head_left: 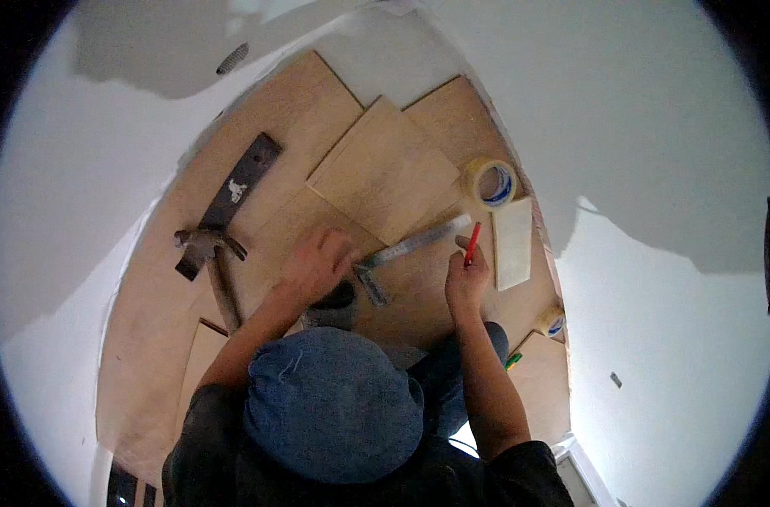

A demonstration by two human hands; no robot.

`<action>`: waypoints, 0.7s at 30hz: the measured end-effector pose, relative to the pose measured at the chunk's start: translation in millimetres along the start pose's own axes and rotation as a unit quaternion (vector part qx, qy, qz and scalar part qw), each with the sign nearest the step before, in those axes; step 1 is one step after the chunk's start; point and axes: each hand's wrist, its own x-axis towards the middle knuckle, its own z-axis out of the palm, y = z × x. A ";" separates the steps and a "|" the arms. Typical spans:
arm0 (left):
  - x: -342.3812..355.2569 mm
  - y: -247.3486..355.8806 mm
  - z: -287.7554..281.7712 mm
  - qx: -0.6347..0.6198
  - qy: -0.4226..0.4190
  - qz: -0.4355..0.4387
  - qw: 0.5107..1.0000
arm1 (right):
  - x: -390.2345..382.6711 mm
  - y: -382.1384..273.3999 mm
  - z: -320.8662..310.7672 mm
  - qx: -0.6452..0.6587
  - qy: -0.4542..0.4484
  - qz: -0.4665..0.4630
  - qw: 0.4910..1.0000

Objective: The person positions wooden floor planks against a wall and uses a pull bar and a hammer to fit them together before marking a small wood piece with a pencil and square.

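In my right hand [468, 283] a red pencil [473, 243] is gripped, its end pointing up and away. My left hand [320, 264] rests over the wood floor with its fingers apart, close to the corner of a metal square [415, 242]. The square's long arm reaches up to the right, toward the right hand; its short arm points toward me. Just beyond the square lies a loose wood plank piece [385, 169] at an angle, overlapping other boards. I cannot tell whether the left fingertips touch the square.
Left of my hands, a claw hammer [220, 283] lies across a dark flat bar [243, 186]. On the right are a large tape roll [489, 183], a pale board offcut [512, 245] and a smaller tape roll [551, 322]. White walls [605, 127] close in on both sides. My denim-covered leg [334, 406] fills the near middle.
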 end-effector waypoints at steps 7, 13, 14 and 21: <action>67.9 -28.6 -39.5 0.069 0.126 -0.122 0.982 | 33.7 -20.3 51.0 0.040 -0.044 0.039 0.997; 87.3 -21.8 -72.8 -0.252 0.031 -0.182 0.950 | 51.1 -33.1 65.6 0.239 -0.099 0.135 0.956; 92.1 -22.4 -78.6 -0.329 0.026 -0.197 0.923 | 54.2 -39.9 66.0 0.259 -0.122 0.143 0.947; 171.2 -28.8 -109.4 -0.547 0.160 -0.171 0.804 | 101.5 -99.3 80.8 0.380 -0.130 0.128 0.907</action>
